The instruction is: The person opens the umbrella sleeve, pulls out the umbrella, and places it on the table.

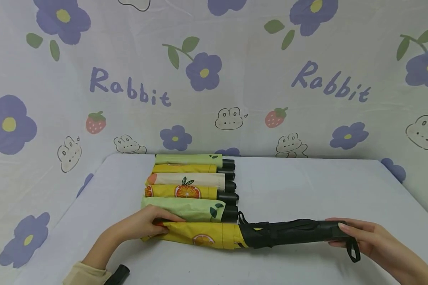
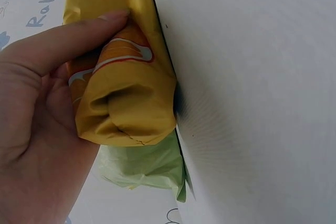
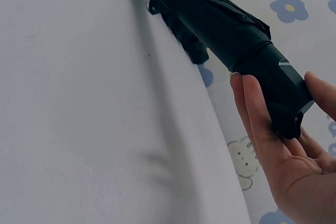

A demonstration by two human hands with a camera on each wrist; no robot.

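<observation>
A folded black umbrella (image 1: 289,232) extends from a yellow sleeve (image 1: 219,235) printed with orange slices, lying across the front of the table. The sleeve's closed end is pinched by my left hand (image 1: 148,219), its thumb lying over the print in the left wrist view. My right hand (image 1: 372,239) holds the black handle (image 3: 275,80) between thumb and fingers, slightly off the tabletop; a strap loop (image 1: 353,249) hangs from it. Right behind the sleeve lies a light green covered umbrella (image 1: 192,209) with a leaf print.
Beyond it, several more covered umbrellas lie in a row, including an orange-print yellow one (image 1: 196,192), a cream one (image 1: 203,181) and a green one at the back (image 1: 189,159). A black cylindrical end (image 1: 118,274) shows beside my left sleeve. A patterned curtain (image 1: 249,79) hangs behind the white table.
</observation>
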